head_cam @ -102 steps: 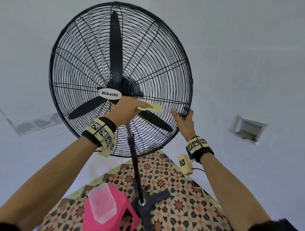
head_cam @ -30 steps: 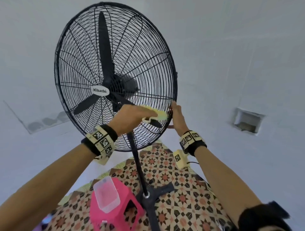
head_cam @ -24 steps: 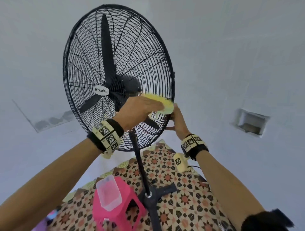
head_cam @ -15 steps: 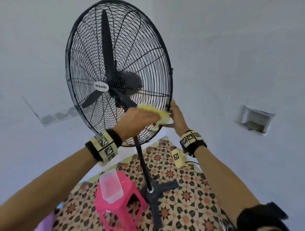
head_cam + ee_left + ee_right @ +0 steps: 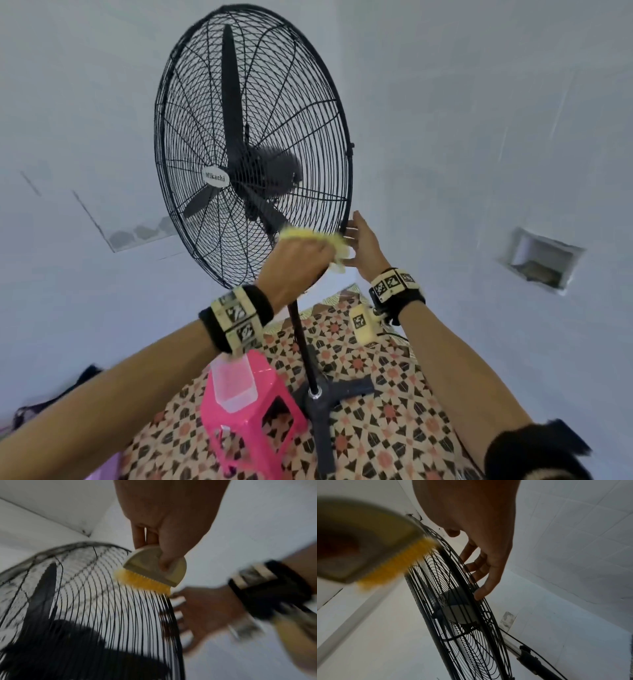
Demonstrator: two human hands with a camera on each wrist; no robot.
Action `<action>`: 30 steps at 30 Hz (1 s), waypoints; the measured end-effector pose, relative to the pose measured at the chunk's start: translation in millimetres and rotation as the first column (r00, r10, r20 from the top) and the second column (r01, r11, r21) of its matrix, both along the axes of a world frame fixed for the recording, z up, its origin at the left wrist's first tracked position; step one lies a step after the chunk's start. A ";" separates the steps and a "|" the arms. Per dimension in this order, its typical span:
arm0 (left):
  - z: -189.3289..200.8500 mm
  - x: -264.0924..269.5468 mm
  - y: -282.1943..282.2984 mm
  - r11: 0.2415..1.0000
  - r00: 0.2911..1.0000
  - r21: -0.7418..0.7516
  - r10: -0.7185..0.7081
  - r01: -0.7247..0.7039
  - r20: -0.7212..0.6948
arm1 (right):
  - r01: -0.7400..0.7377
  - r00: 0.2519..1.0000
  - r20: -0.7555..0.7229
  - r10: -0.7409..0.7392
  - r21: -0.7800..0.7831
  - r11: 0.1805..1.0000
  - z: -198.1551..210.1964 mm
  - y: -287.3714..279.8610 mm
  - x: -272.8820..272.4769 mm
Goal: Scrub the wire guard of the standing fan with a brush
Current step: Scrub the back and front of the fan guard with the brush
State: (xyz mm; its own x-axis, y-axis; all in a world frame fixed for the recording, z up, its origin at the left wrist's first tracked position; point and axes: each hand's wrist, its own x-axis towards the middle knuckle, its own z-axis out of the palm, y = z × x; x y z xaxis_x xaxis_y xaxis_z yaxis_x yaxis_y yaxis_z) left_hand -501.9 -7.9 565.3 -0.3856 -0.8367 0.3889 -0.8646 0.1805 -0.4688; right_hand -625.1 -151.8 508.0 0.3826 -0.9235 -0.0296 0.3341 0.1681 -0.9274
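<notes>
While the left hand (image 5: 297, 263) grips a pale brush (image 5: 155, 566) with yellow bristles, thumb on its flat back and fingers curled over the top edge, the bristles touch the front wires of the black wire guard (image 5: 253, 113) at its lower right edge. The guard belongs to a standing fan (image 5: 250, 161), which stands on a dark pole (image 5: 301, 346) with a cross-shaped base (image 5: 325, 397) on patterned floor tiles (image 5: 376, 428), its head turned somewhat to the left. On the far side of the rim, the right hand (image 5: 363, 243) lies with its fingers (image 5: 481, 588) nearly straight and spread against the rear wires, just beside the brush; it presses rather than clasps. Both wrists carry dark bands with black-and-white markers. Near the left of the pole, a pink plastic stool (image 5: 246, 421) holds a clear tub (image 5: 233, 383). White walls surround the fan, and a small recess (image 5: 541, 260) is set into the wall on the right.
</notes>
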 end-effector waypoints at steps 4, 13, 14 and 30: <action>54.7 -13.9 -18.2 0.979 0.996 -0.192 -0.074 0.063 -0.050 | -0.003 1.000 0.016 0.003 0.015 1.000 2.6 1.6 3.6; -50.5 28.5 -5.1 0.989 1.000 0.148 -0.029 0.027 0.010 | 0.023 0.994 -0.104 -0.037 -0.128 0.991 2.8 3.5 -1.3; -38.1 24.0 -7.2 0.993 0.994 0.053 -0.107 0.107 -0.003 | 0.043 0.991 -0.115 -0.061 -0.153 0.987 2.6 5.4 0.1; 20.1 27.6 -32.7 0.918 0.909 -0.236 -0.366 0.318 -0.199 | 0.161 0.977 -0.112 -0.183 -0.180 0.970 -7.8 -2.9 5.1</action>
